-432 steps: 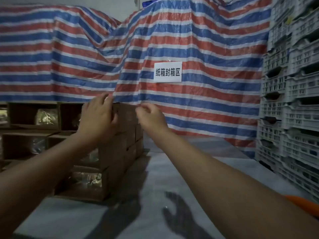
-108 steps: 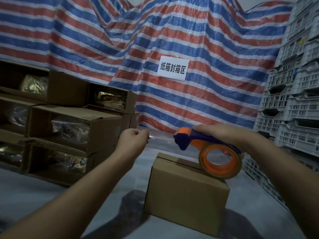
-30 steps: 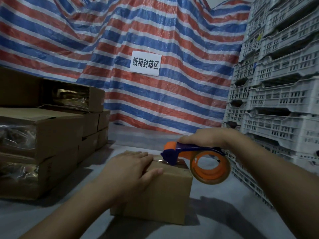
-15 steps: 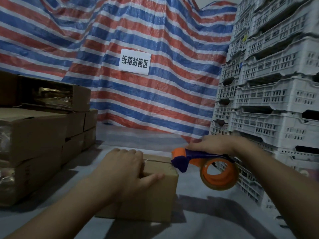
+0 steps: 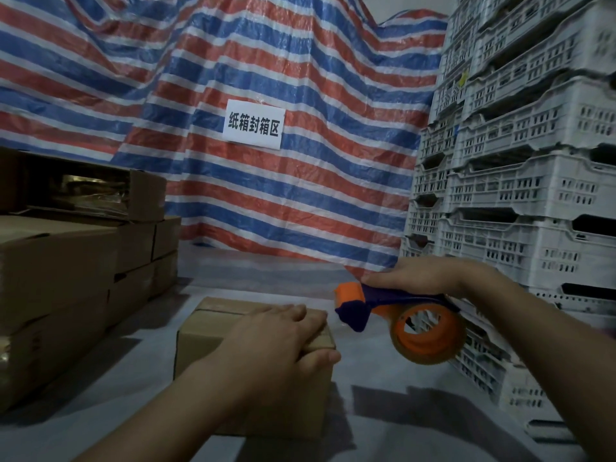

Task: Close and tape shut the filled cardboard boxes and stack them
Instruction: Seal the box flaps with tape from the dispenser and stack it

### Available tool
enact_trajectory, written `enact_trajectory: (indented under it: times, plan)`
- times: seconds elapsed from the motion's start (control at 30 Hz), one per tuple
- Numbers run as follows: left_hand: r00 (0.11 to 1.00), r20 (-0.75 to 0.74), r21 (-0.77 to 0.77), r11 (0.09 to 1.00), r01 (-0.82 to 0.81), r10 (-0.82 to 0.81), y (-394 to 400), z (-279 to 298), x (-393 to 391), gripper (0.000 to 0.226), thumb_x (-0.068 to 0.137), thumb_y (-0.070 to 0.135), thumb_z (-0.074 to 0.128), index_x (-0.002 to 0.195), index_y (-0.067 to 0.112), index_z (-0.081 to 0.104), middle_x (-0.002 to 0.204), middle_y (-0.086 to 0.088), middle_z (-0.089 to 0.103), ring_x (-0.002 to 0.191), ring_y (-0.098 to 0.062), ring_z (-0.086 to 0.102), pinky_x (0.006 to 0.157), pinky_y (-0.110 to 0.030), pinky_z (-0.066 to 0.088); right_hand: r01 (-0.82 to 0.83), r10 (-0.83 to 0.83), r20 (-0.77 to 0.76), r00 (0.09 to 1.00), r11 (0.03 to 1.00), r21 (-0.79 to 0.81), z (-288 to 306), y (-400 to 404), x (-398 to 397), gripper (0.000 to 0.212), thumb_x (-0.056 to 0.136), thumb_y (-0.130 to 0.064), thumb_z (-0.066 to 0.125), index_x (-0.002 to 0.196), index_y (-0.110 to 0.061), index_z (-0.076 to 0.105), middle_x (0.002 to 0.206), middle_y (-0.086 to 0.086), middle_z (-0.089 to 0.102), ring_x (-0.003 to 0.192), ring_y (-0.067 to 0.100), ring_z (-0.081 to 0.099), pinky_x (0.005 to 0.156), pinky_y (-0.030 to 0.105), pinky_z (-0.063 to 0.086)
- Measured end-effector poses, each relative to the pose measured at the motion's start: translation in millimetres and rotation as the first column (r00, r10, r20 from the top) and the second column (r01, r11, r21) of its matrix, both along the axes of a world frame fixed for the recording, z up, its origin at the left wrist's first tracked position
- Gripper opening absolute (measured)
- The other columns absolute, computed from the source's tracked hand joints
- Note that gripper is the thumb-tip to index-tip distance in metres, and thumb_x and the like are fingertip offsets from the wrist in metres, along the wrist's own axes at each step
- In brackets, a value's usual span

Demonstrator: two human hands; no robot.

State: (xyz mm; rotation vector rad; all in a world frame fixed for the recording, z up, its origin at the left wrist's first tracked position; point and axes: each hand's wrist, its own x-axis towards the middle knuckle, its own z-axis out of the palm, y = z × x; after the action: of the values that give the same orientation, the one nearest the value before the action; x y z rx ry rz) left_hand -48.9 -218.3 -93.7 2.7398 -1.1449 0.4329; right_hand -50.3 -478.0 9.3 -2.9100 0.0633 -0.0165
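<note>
Now the tape dispenser [image 5: 396,311], gripped in the right hand [image 5: 420,275], has left the closed cardboard box [image 5: 213,325] on the grey table [image 5: 383,428]; left hand [image 5: 276,341] lies spread on top. Stacked boxes [image 5: 66,261] left, white crates [image 5: 526,195] right.

The tape dispenser [image 5: 400,315] in the right hand [image 5: 420,276] has lifted off the cardboard box [image 5: 213,323], now apart.

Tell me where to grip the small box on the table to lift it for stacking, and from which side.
Probably the two short ends of the cardboard box, one hand per end, coming in from left and right. Its top is closed and flat, so nothing there to hook. The left hand already lies on the top at the right end; the right hand must first put down the tape dispenser.
</note>
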Motion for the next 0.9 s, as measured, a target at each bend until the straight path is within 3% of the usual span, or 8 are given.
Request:
enact_trajectory:
  times: [0.17, 0.33, 0.4, 0.5, 0.53, 0.6, 0.77, 0.9]
  plan:
    - [1.0, 0.007, -0.027, 1.0, 0.006, -0.006, 2, -4, 3, 0.072, 0.089, 0.076, 0.022, 0.153, 0.043, 0.015, 0.161, 0.01, 0.023, 0.145, -0.013, 0.025, 0.116, -0.034, 0.02, 0.058, -0.062, -0.035, 0.997, 0.992, -0.11, 17, -11, -16, 0.067, 0.079, -0.086, 0.048, 0.075, -0.022, 0.069, 0.058, -0.008, 0.066, 0.05, 0.004, 0.059, 0.06, 0.022, 0.045]
    - [0.999, 0.039, -0.041, 0.999, 0.017, -0.015, 1, -3, 0, 0.062, 0.09, 0.073, 0.023, 0.144, 0.043, 0.031, 0.145, 0.01, 0.045, 0.13, -0.012, 0.043, 0.106, -0.032, 0.033, 0.056, -0.07, -0.013, 0.997, 0.891, -0.45, 16, 31, -12, 0.062, 0.078, -0.085, 0.049, 0.092, -0.027, 0.061, 0.089, -0.001, 0.067, 0.08, 0.014, 0.065, 0.079, 0.035, 0.052]
    - [0.999, 0.049, -0.034, 0.999, 0.017, -0.015, 0, -3, 0, 0.061, 0.091, 0.073, 0.024, 0.143, 0.043, 0.032, 0.144, 0.01, 0.046, 0.128, -0.012, 0.044, 0.105, -0.033, 0.034, 0.058, -0.062, 0.016, 0.998, 0.778, -0.625, 11, 54, -11, 0.055, 0.08, -0.081, 0.05, 0.081, -0.026, 0.052, 0.086, -0.001, 0.063, 0.076, 0.015, 0.061, 0.064, 0.033, 0.046]
    - [1.0, 0.018, -0.043, 0.999, 0.014, -0.013, 0, -4, 0, 0.065, 0.091, 0.074, 0.024, 0.147, 0.043, 0.027, 0.152, 0.01, 0.039, 0.136, -0.013, 0.038, 0.112, -0.036, 0.03, 0.003, -0.006, 0.001, 1.0, 0.409, -0.912, -15, 74, -14, 0.048, 0.087, -0.068, 0.055, 0.073, -0.023, 0.045, 0.077, -0.001, 0.056, 0.066, 0.015, 0.052, 0.051, 0.03, 0.03]
    - [1.0, 0.012, -0.046, 0.999, 0.012, -0.011, 1, -4, 0, 0.065, 0.091, 0.074, 0.024, 0.149, 0.043, 0.026, 0.154, 0.01, 0.037, 0.138, -0.013, 0.036, 0.113, -0.037, 0.029, -0.023, -0.015, -0.031, 0.999, 0.367, -0.93, -27, 71, -15, 0.048, 0.09, -0.064, 0.054, 0.072, -0.021, 0.043, 0.075, 0.0, 0.053, 0.064, 0.016, 0.049, 0.051, 0.03, 0.03]
    - [1.0, 0.026, -0.051, 0.999, 0.015, -0.014, 1, -5, 0, 0.065, 0.091, 0.073, 0.024, 0.149, 0.042, 0.025, 0.154, 0.009, 0.036, 0.138, -0.014, 0.037, 0.113, -0.036, 0.029, 0.0, -0.024, -0.011, 1.0, 0.408, -0.913, -50, 58, -21, 0.053, 0.095, -0.062, 0.047, 0.071, -0.016, 0.042, 0.07, 0.002, 0.047, 0.06, 0.016, 0.044, 0.052, 0.03, 0.033]
    - [0.998, 0.062, -0.085, 0.996, 0.027, -0.022, 1, -9, 1, 0.064, 0.092, 0.073, 0.025, 0.147, 0.041, 0.029, 0.148, 0.009, 0.043, 0.132, -0.013, 0.042, 0.109, -0.035, 0.033, 0.295, -0.088, 0.321, 0.943, 0.668, -0.683, -109, 17, -42, 0.065, 0.091, -0.08, 0.029, 0.064, -0.023, 0.043, 0.062, -0.005, 0.046, 0.054, 0.011, 0.044, 0.051, 0.027, 0.036]
    - [0.996, 0.082, -0.106, 0.994, 0.033, -0.024, 1, -11, 0, 0.066, 0.091, 0.074, 0.024, 0.146, 0.04, 0.031, 0.144, 0.008, 0.046, 0.128, -0.012, 0.044, 0.106, -0.033, 0.034, 0.366, -0.194, 0.348, 0.917, 0.758, -0.54, -137, 7, -59, 0.062, 0.089, -0.083, 0.026, 0.068, -0.027, 0.044, 0.064, -0.008, 0.045, 0.05, 0.005, 0.039, 0.043, 0.024, 0.026]
